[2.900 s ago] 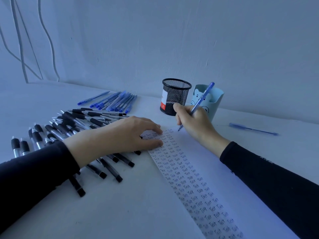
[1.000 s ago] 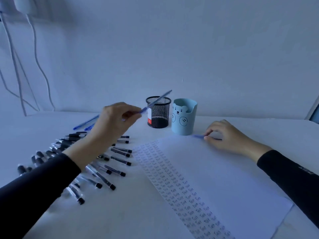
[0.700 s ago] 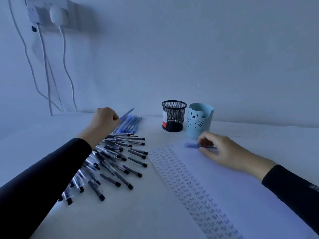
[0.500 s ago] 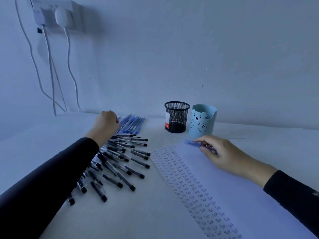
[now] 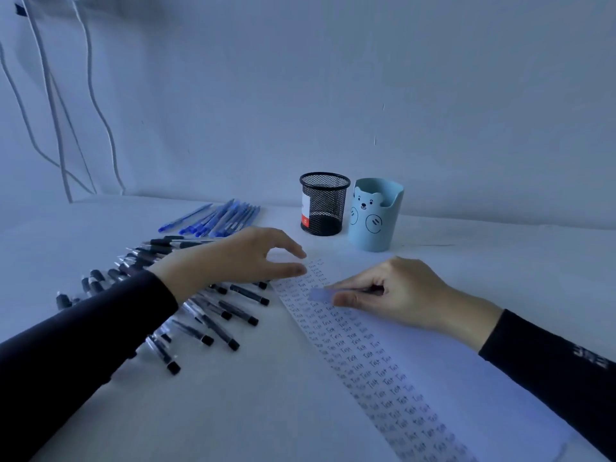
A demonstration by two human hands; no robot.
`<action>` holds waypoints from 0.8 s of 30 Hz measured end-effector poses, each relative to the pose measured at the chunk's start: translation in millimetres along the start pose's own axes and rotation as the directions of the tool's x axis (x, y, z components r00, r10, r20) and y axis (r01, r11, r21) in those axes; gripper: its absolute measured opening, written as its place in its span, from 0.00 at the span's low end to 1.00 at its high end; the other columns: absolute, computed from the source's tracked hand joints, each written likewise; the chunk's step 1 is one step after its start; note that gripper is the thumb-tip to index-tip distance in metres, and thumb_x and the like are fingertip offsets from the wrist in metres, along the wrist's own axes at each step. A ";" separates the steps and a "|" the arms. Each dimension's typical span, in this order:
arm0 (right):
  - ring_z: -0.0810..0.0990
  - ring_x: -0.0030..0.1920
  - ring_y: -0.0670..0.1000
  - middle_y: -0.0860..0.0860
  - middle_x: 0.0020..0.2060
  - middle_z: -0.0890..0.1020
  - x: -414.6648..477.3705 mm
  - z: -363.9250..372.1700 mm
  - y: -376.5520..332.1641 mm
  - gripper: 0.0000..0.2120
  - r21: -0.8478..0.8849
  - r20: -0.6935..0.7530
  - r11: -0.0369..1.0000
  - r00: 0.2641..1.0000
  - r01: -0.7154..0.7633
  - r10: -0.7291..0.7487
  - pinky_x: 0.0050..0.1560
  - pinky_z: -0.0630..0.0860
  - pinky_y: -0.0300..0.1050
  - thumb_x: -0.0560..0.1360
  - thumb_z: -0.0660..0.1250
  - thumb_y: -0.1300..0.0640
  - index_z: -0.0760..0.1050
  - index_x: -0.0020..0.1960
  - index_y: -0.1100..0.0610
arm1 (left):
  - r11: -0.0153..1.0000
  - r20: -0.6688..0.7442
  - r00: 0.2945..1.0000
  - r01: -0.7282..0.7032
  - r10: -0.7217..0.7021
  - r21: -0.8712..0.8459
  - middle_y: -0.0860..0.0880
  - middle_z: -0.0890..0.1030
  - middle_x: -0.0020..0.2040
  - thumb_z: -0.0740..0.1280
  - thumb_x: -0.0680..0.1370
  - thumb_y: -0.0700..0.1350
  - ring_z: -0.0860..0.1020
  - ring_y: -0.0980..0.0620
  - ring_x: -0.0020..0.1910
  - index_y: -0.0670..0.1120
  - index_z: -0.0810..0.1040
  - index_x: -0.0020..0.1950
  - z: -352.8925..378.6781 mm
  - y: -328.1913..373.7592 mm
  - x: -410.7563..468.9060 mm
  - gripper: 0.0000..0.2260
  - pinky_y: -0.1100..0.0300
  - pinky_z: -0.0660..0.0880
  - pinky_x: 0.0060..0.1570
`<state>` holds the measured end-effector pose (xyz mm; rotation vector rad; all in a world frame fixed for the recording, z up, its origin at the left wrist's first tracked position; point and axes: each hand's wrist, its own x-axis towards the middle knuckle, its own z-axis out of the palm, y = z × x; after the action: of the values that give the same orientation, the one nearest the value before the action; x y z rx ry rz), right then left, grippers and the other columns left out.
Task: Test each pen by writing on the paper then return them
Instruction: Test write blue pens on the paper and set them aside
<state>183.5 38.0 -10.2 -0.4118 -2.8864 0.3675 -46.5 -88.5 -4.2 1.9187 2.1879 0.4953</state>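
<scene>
Pinches a blurred blue pen [image 5: 319, 295] in the right hand [image 5: 400, 295] at the paper's [image 5: 466, 371] written column, holds the left hand [image 5: 240, 258] loose and empty by the paper's far left corner, with black pens [image 5: 248, 294] scattered left of the paper, blue pens [image 5: 226, 216], mesh cup [image 5: 323, 205] and bear cup [image 5: 375, 218] beyond it.

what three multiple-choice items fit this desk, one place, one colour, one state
1. The mesh cup stands where? A) left of the bear cup B) right of it C) behind it
2. The pen in the right hand is? A) red B) blue C) green
3. The left hand is? A) gripping a pen B) open, empty C) a fist
Answers: 1 A, mesh sits leftmost of the pair; 2 B, its blue end sticks out of the grip; 3 B, fingers extended round nothing.
</scene>
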 end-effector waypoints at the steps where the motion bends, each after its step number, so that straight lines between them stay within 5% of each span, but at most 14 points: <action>1: 0.74 0.38 0.29 0.26 0.33 0.77 -1.5 -1.8 -2.8 0.24 -0.053 0.025 0.999 1.000 0.004 -0.003 0.38 0.65 0.29 0.64 0.56 0.23 0.74 0.57 0.25 | 1.000 0.013 1.000 -0.001 0.001 -0.014 0.66 0.74 0.63 0.66 0.72 0.66 0.70 0.68 0.62 0.61 0.77 0.62 2.1 0.2 -0.2 0.20 0.69 0.65 0.60; 3: 0.75 0.37 0.33 0.36 0.32 0.77 -3.1 -5.0 -4.0 0.25 -0.154 0.041 0.988 0.999 -0.006 0.013 0.39 0.66 0.33 0.66 0.56 0.23 0.72 0.60 0.29 | 0.999 0.024 1.000 0.000 0.001 -0.043 0.66 0.74 0.63 0.68 0.71 0.66 0.71 0.66 0.62 0.62 0.77 0.61 6.1 -1.1 -1.0 0.21 0.67 0.67 0.61; 5: 0.74 0.37 0.40 0.42 0.37 0.77 -1.8 -12.4 0.0 0.12 -0.088 0.061 0.994 0.996 -0.065 0.071 0.42 0.71 0.40 0.77 0.59 0.35 0.68 0.58 0.36 | 0.998 0.018 1.000 0.002 -0.001 -0.055 0.66 0.74 0.64 0.68 0.70 0.67 0.72 0.64 0.63 0.63 0.77 0.61 8.9 -3.9 -1.4 0.21 0.64 0.68 0.62; 6: 0.73 0.36 0.43 0.43 0.39 0.77 -0.7 -17.8 3.4 0.05 0.025 0.070 0.995 0.993 -0.094 0.092 0.43 0.71 0.43 0.80 0.60 0.45 0.67 0.56 0.38 | 0.998 0.015 1.000 0.008 -0.007 -0.060 0.66 0.74 0.64 0.67 0.70 0.68 0.73 0.64 0.62 0.63 0.77 0.61 9.6 -4.6 -2.1 0.22 0.63 0.68 0.63; 8: 0.70 0.33 0.46 0.47 0.43 0.77 0.7 -28.5 7.0 0.14 0.286 0.024 0.953 0.994 -0.105 0.102 0.40 0.72 0.43 0.82 0.57 0.61 0.70 0.55 0.41 | 0.998 0.010 1.000 0.013 -0.012 -0.063 0.66 0.74 0.65 0.67 0.70 0.69 0.73 0.63 0.62 0.64 0.76 0.61 10.3 -5.2 -2.7 0.22 0.62 0.68 0.63; 11: 0.77 0.38 0.49 0.53 0.45 0.82 4.5 -39.1 7.1 0.22 0.720 -0.096 0.693 0.982 -0.043 0.161 0.38 0.76 0.43 0.80 0.50 0.70 0.79 0.55 0.53 | 0.997 0.004 1.000 0.003 -0.003 -0.077 0.67 0.73 0.65 0.67 0.70 0.69 0.71 0.66 0.63 0.64 0.76 0.62 11.1 -5.5 -4.0 0.22 0.64 0.66 0.64; 13: 0.82 0.43 0.52 0.55 0.45 0.85 9.2 -39.1 7.2 0.21 0.832 -0.117 0.554 0.977 -0.001 0.178 0.43 0.80 0.44 0.80 0.49 0.71 0.78 0.56 0.57 | 0.996 0.002 1.000 0.002 -0.002 -0.090 0.67 0.73 0.65 0.66 0.70 0.69 0.70 0.67 0.64 0.63 0.76 0.62 11.2 -5.4 -4.3 0.22 0.64 0.66 0.65; 17: 0.80 0.35 0.53 0.55 0.36 0.84 23.4 -27.3 2.7 0.02 0.787 -0.178 0.617 0.954 -0.010 0.242 0.36 0.78 0.43 0.79 0.66 0.60 0.73 0.48 0.58 | 0.997 0.004 1.000 0.009 -0.009 -0.074 0.66 0.73 0.66 0.66 0.69 0.70 0.71 0.65 0.64 0.63 0.76 0.62 11.5 -5.5 -4.2 0.24 0.62 0.67 0.66; 20: 0.73 0.31 0.51 0.52 0.31 0.77 40.4 -14.7 6.9 0.15 0.782 -0.095 0.614 0.952 -0.110 0.291 0.32 0.71 0.44 0.82 0.58 0.49 0.75 0.44 0.57 | 0.998 -0.004 1.000 0.004 -0.004 -0.055 0.66 0.74 0.66 0.66 0.70 0.69 0.71 0.65 0.64 0.62 0.76 0.63 12.1 -4.9 -4.2 0.24 0.62 0.68 0.66; 24: 0.74 0.33 0.49 0.52 0.33 0.80 61.3 -2.6 8.0 0.10 0.733 -0.043 0.656 0.950 -0.180 0.310 0.33 0.71 0.40 0.80 0.58 0.60 0.78 0.48 0.58 | 1.000 -0.020 1.000 -0.009 0.009 -0.028 0.64 0.74 0.66 0.66 0.72 0.67 0.71 0.65 0.64 0.61 0.77 0.63 12.4 -3.3 -4.9 0.22 0.64 0.67 0.65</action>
<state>128.4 64.2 0.1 -0.6366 -2.2507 1.3852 -44.4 -92.2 -17.3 1.9178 2.1731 0.5460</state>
